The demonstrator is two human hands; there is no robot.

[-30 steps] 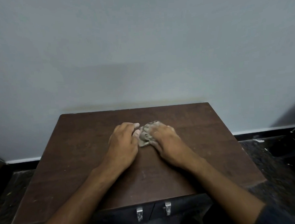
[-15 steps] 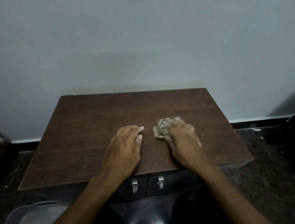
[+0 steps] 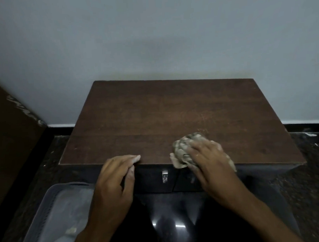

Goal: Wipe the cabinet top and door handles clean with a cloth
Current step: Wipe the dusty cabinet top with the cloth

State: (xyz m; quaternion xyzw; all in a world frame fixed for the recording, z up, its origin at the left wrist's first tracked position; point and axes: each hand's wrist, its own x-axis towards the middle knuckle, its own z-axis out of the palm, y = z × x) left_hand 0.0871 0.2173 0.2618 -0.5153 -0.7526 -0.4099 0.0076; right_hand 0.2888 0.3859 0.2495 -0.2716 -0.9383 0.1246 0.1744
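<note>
A dark brown cabinet top [image 3: 173, 116] stands against the grey wall. A crumpled grey-beige cloth [image 3: 183, 149] lies at its front edge, right of centre, partly hanging over the edge. My right hand [image 3: 209, 160] lies on the cloth, fingers bent over it, pressing it down. My left hand [image 3: 117, 175] rests at the front edge, left of the cloth, fingertips touching the top and holding nothing. Below the edge a metal door handle [image 3: 164, 176] shows on the left door. The right door's handle is mostly hidden behind my right hand.
A grey plastic tub [image 3: 55, 213] sits on the floor at the lower left. A brown board [image 3: 11, 142] leans at the far left. Dark speckled floor [image 3: 307, 178] surrounds the cabinet.
Both hands have slid back from the middle of the top to its front edge. The cloth came with my right hand and now overhangs the edge. The view has pulled back and tilted down.
</note>
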